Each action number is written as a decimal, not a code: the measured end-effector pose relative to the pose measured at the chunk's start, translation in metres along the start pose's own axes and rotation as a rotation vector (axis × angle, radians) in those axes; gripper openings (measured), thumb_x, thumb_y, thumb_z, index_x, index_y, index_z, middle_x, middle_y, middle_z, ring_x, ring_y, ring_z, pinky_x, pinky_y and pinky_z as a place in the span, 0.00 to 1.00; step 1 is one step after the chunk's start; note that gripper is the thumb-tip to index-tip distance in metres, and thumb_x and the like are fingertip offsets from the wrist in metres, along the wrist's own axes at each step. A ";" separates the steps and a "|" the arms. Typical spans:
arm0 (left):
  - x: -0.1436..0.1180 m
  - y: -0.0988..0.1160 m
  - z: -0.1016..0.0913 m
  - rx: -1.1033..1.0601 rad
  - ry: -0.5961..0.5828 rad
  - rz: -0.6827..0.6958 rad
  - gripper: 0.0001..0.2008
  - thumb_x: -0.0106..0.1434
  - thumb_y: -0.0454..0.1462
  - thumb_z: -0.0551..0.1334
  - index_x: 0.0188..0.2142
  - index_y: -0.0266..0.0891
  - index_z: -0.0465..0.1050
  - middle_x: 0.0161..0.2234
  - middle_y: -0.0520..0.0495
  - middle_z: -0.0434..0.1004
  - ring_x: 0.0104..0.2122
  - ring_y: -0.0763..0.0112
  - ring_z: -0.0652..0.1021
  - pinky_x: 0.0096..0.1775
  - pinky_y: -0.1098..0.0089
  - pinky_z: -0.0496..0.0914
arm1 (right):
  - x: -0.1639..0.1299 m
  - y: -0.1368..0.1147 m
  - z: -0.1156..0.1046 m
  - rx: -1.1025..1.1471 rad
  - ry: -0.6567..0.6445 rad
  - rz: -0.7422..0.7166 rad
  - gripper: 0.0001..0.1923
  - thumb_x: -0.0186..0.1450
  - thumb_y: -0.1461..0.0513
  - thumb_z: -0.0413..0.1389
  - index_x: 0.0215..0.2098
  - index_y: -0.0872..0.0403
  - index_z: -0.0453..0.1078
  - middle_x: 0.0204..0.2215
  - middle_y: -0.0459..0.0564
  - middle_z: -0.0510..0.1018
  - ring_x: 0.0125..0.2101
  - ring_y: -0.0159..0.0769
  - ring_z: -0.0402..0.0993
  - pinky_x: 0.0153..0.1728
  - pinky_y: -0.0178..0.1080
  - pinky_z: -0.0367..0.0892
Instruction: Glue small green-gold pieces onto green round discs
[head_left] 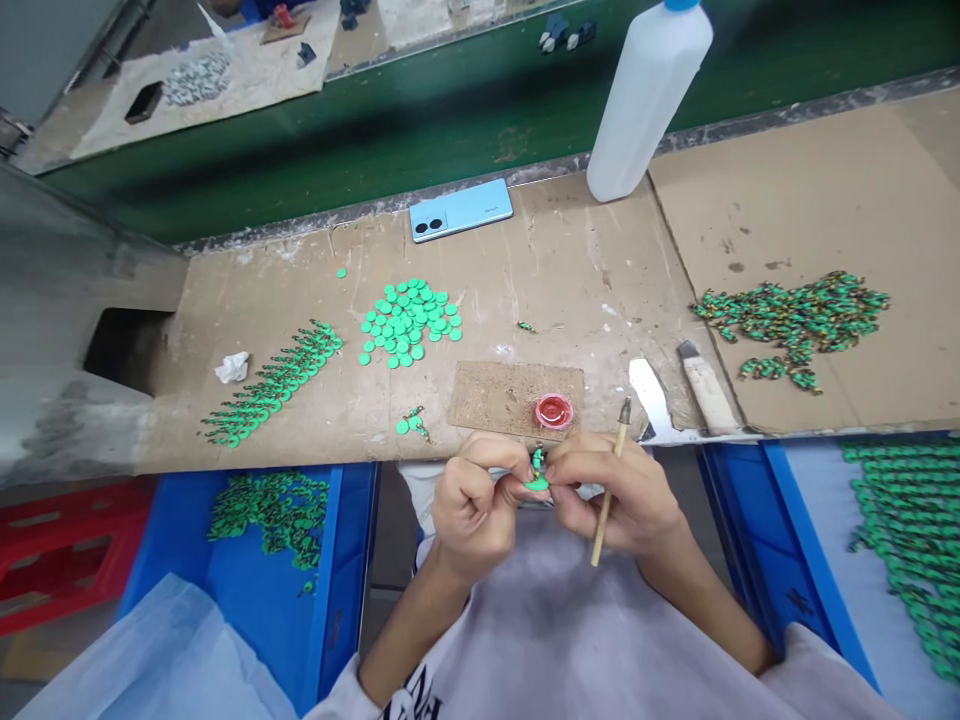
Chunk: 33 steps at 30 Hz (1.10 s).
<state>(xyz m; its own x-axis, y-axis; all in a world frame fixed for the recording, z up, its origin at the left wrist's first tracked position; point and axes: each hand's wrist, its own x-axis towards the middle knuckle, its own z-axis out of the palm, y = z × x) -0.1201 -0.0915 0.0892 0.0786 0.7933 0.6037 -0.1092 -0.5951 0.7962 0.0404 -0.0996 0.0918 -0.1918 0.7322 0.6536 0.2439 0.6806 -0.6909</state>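
Observation:
Between my two hands, just off the bench's front edge, a small green figurine (538, 462) stands upright on a round green base (537, 483). My left hand (480, 495) pinches it from the left with thumb and forefinger. The fingertips of my right hand (619, 490) touch it from the right, and a thin wooden-handled brush (612, 485) with a dark tip is held across that hand's fingers. In front of my hands, a small pink-rimmed dish (554, 411) of red liquid sits on a brown board (491, 395).
Loose green discs (405, 320) lie mid-bench, with a row of based figurines (281, 385) to their left. Figurines form a heap (802, 315) at right. A blue phone (461, 210), a white bottle (649, 100) and a scraper (707, 388) stand or lie around. Blue bins (345, 560) flank me.

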 end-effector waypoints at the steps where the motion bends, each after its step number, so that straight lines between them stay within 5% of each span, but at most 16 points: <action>1: -0.001 0.000 -0.002 0.018 -0.022 0.003 0.20 0.69 0.26 0.65 0.30 0.43 0.54 0.31 0.55 0.78 0.31 0.73 0.79 0.35 0.69 0.75 | 0.000 0.000 0.000 -0.011 -0.002 -0.005 0.12 0.66 0.72 0.56 0.42 0.50 0.68 0.26 0.45 0.80 0.24 0.32 0.78 0.27 0.34 0.74; 10: 0.010 0.008 -0.017 0.223 -0.186 0.005 0.15 0.66 0.25 0.68 0.35 0.41 0.63 0.35 0.51 0.80 0.34 0.73 0.81 0.37 0.70 0.77 | 0.002 0.005 -0.003 -0.121 0.002 -0.022 0.11 0.68 0.72 0.56 0.43 0.51 0.70 0.28 0.48 0.82 0.28 0.34 0.82 0.30 0.35 0.77; 20: 0.008 0.011 -0.008 0.038 -0.091 -0.032 0.19 0.61 0.27 0.74 0.43 0.41 0.68 0.35 0.52 0.80 0.35 0.73 0.83 0.37 0.74 0.80 | -0.002 0.000 -0.003 -0.033 0.015 0.005 0.12 0.66 0.71 0.57 0.44 0.50 0.68 0.28 0.47 0.81 0.27 0.34 0.80 0.27 0.35 0.76; 33: 0.000 0.007 -0.009 0.064 -0.116 -0.041 0.09 0.69 0.26 0.64 0.37 0.41 0.68 0.34 0.50 0.78 0.35 0.72 0.81 0.38 0.72 0.77 | -0.001 -0.003 -0.001 -0.045 -0.002 0.009 0.12 0.64 0.73 0.55 0.41 0.50 0.68 0.26 0.45 0.79 0.24 0.33 0.79 0.26 0.34 0.74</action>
<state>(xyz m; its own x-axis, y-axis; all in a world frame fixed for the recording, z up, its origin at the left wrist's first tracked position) -0.1294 -0.0948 0.0947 0.1957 0.7993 0.5682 -0.0406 -0.5723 0.8190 0.0407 -0.1023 0.0930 -0.1910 0.7383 0.6469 0.2881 0.6721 -0.6821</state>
